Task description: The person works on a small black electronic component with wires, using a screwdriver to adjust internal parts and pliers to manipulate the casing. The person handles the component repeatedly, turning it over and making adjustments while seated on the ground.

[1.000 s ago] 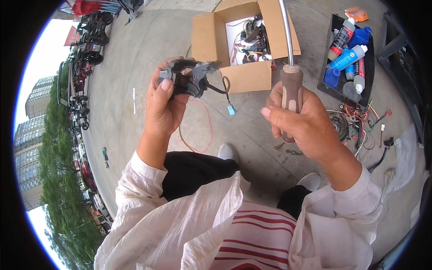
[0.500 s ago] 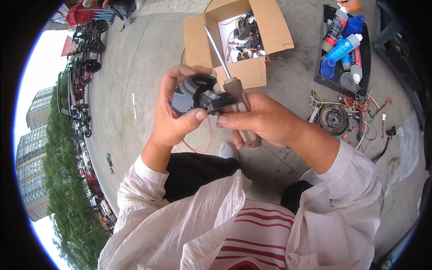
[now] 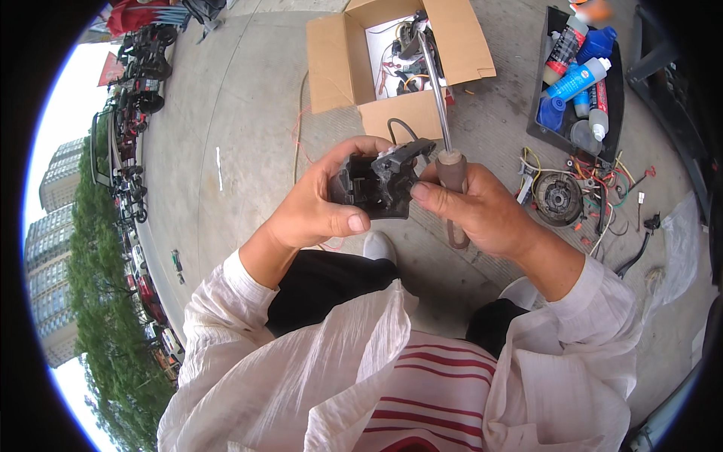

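Note:
A black plastic housing point(image 3: 380, 197) is held over my feet, its hollow, ribbed inside turned up toward me. My left hand point(image 3: 309, 194) grips it from the left, thumb along its near edge. A black lever-like part point(image 3: 399, 160) with a short curved cable sticks up from its right side; I cannot tell how the two are joined. My right hand point(image 3: 482, 207) is closed round the brown handle of a screwdriver point(image 3: 453, 172), whose long metal shaft points away from me. The right thumb is at the housing's right side.
Beyond my hands stands an open cardboard box point(image 3: 331, 71) holding wires and small parts. A black tray point(image 3: 531, 124) of bottles sits at the far right. Near it lie a round metal part point(image 3: 558, 199), loose wires point(image 3: 602, 203) and a clear plastic sheet point(image 3: 678, 241). Parked motorbikes line the left.
The housing has been turned over, so its hollow inside now shows. Both hands have moved slightly right and nearer. The screwdriver has swung from leaning left to nearly upright in the picture.

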The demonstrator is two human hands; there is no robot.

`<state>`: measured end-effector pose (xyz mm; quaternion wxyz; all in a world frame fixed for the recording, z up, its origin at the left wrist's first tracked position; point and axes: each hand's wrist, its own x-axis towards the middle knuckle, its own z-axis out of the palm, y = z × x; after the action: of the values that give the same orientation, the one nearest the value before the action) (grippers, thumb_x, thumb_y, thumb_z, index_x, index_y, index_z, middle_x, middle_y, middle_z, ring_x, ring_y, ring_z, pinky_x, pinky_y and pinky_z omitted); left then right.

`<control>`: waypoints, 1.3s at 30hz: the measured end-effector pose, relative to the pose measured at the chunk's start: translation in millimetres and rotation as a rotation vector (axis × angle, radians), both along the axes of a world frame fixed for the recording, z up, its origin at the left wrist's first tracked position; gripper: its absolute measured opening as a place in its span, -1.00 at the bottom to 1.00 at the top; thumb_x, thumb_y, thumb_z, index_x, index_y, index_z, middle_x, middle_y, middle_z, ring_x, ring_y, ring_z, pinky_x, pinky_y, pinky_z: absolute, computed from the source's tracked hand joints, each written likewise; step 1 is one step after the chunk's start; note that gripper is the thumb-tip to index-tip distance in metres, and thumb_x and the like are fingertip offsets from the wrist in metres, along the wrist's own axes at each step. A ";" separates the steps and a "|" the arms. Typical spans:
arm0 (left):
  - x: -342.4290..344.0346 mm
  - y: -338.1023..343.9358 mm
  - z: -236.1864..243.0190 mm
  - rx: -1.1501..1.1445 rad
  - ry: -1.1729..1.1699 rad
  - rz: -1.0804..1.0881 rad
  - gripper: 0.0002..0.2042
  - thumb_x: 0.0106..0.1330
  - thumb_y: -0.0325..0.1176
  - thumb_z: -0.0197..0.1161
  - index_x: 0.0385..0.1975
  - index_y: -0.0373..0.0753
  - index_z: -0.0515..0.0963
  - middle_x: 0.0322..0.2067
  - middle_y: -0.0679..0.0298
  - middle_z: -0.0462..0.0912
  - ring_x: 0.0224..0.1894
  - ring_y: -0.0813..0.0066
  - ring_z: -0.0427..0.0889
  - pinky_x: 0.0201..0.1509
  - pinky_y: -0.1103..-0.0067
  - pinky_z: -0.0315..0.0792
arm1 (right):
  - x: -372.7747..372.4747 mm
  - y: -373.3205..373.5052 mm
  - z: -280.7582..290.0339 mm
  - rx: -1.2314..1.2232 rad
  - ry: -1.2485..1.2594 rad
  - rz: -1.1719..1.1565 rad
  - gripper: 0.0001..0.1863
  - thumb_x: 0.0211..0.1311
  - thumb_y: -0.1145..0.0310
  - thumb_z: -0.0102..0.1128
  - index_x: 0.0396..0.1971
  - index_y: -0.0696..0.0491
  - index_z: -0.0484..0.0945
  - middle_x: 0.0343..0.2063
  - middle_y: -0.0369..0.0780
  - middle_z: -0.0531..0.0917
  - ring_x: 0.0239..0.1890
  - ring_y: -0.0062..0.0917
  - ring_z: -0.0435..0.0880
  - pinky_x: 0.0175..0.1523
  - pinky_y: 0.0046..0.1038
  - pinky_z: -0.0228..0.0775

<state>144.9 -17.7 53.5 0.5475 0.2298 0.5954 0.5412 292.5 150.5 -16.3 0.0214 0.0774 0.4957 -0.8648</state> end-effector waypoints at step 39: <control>-21.9 -17.2 -27.4 0.044 -0.780 -0.069 -0.23 0.01 -0.12 0.30 0.25 -0.32 0.21 0.11 -0.29 0.34 -0.05 -0.17 0.61 -0.18 0.12 0.63 | -26.6 24.3 -4.6 0.354 0.047 -0.010 -0.67 0.28 0.23 0.21 -0.12 0.17 0.59 -0.42 -0.32 0.59 -0.45 -0.69 0.50 -0.28 -0.56 0.37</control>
<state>123.0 -34.9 26.1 0.7456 0.0385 0.3225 0.5819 265.9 174.8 -20.9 -0.0084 0.0619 0.6402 -0.7657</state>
